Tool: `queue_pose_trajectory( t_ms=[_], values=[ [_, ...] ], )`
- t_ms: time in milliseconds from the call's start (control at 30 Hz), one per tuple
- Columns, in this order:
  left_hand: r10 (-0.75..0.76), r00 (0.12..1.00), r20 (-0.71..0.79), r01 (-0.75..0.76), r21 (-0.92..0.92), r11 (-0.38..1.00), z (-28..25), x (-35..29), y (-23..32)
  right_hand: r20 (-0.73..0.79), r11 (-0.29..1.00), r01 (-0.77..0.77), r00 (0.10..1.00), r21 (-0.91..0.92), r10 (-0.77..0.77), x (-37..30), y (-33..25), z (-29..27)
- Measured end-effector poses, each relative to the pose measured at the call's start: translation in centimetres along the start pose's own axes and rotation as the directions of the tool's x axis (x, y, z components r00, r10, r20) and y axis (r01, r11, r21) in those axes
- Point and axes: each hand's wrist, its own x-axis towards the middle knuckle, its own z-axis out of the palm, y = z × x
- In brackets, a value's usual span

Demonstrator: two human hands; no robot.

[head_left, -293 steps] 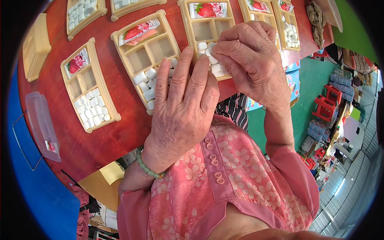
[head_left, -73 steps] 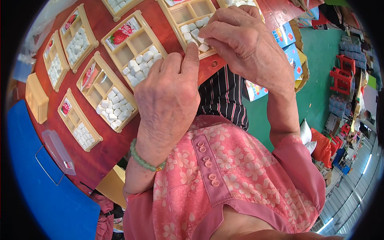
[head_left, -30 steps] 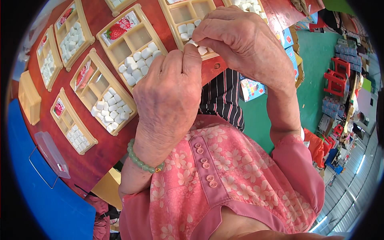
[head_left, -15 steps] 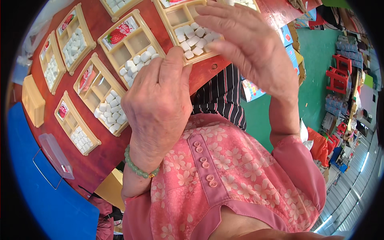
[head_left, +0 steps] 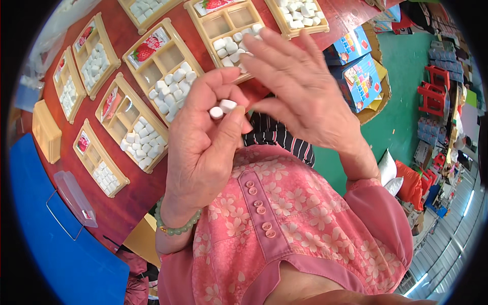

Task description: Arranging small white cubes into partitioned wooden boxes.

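Note:
My left hand is turned palm up with its fingers curled. Two small white marshmallows sit in it between the thumb and fingers. Fingers spread and slightly blurred, my right hand hovers close beside it, over the near corner of a beige divided tray. That tray has a strawberry-print packet at its far end, and marshmallows fill its near compartment, partly hidden by the right hand. Just left of it lies a similar tray with a packet, bare compartments and a heap of marshmallows.
Several more filled trays cover the red table. At its left edge are stacked beige trays and a clear plastic box. Blue printed boxes stand in a carton at right, with red stools farther off.
My left hand has turned from back up to palm up and drawn off the tray edge, showing two marshmallows. My right hand has moved slightly left and down, its fingers spreading.

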Motion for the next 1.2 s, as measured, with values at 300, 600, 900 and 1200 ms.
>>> queue_pose_trajectory(
  t_ms=[300, 600, 900, 1200],
  values=[
    [-0.176, 0.957, 0.232, 0.26, -0.408, 0.875, 0.6, 0.0, -1.4, -0.063, 0.95, 0.029, 0.998, 0.311, -0.009, -1.3, -1.0, -0.6],
    [-0.17, 0.925, 0.339, 0.336, -0.525, 0.782, 0.8, -0.1, -1.1, 0.03, 0.978, 0.051, 0.998, 0.201, -0.058, -1.5, -1.9, -1.1],
    [-0.082, 0.975, 0.205, 0.182, -0.534, 0.825, 0.8, -1.0, -1.6, -0.169, 0.96, 0.107, 0.983, 0.259, -0.064, -1.0, -1.3, -0.7],
    [0.619, 0.751, 0.23, -0.387, 0.913, 0.131, 0.1, 0.6, -3.3, -0.12, 0.999, 0.019, 0.993, 0.038, -0.014, 2.2, 0.9, 0.1]
  ],
)
